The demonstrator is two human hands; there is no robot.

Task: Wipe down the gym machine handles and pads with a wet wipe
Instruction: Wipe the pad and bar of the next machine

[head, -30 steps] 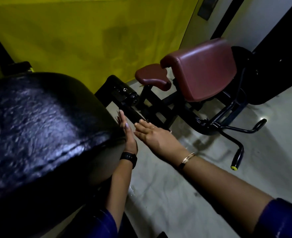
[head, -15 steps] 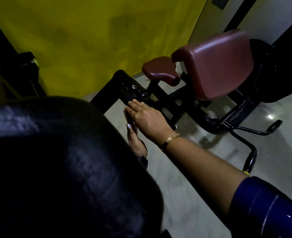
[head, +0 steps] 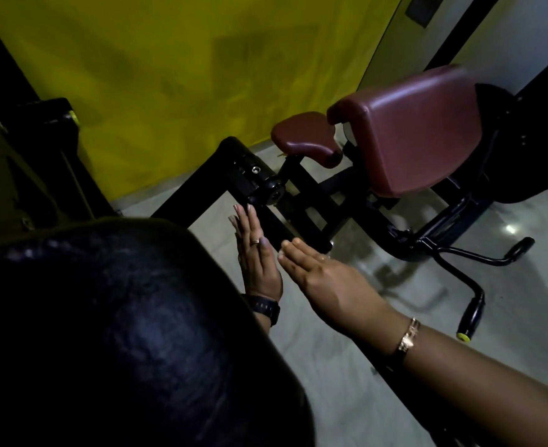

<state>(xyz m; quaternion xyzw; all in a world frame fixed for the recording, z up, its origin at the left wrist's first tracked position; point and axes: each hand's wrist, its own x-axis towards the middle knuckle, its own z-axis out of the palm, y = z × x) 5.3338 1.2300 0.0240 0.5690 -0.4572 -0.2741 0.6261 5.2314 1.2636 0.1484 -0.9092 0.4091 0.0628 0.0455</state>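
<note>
Two flat hands beside the black pad (head: 104, 317)
The left hand (head: 258, 256) and right hand (head: 327, 280), fingers straight and unclenched, hover just right of the pad by the black frame bar (head: 275, 225); a maroon seat (head: 304, 137) stands beyond.

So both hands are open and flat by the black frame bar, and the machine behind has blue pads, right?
Not quite: the head view shows the pads are maroon, not blue, both the large pad and the small pad. The rest holds: the left hand and right hand are open and flat by the black frame bar.
</note>
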